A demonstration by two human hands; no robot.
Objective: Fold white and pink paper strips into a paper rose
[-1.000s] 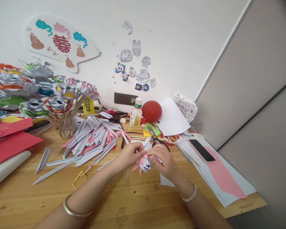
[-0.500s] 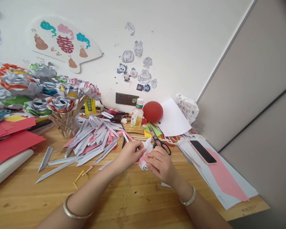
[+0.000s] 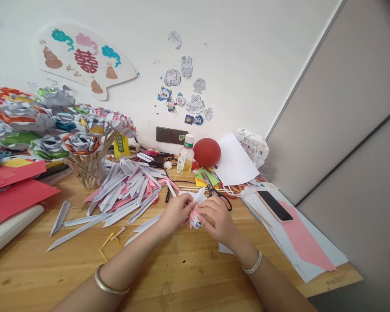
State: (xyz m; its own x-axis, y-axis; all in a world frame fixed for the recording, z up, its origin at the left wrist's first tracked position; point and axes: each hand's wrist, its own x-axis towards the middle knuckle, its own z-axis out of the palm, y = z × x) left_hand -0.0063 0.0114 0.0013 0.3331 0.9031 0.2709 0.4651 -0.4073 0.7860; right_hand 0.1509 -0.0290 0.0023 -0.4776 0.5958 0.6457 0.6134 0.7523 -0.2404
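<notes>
Between both hands is a folded paper flower [image 3: 195,219] in white and pink, over the middle of the table. My left hand [image 3: 179,212] grips it from the left, with fingers closed on its edge. My right hand [image 3: 218,216] pinches its right side, the fingertips pressed on the paper. White paper points stick up behind the fingers, and part of the flower is hidden by them. Just behind my right hand lie black-handled scissors [image 3: 214,190]. To the left is a heap of folded paper strips [image 3: 126,186], white and pink.
Finished paper flowers on sticks stand in a clear container [image 3: 87,173] at the left. Red paper [image 3: 17,201] lies at the far left. A bottle [image 3: 185,158], a red balloon [image 3: 207,152] and a white sheet [image 3: 235,160] stand by the wall. A phone [image 3: 274,206] rests on paper at right.
The flower has turned slightly between my hands, showing more of its folded pink and white end. My fingers have shifted a little on it. The whole view has moved slightly.
</notes>
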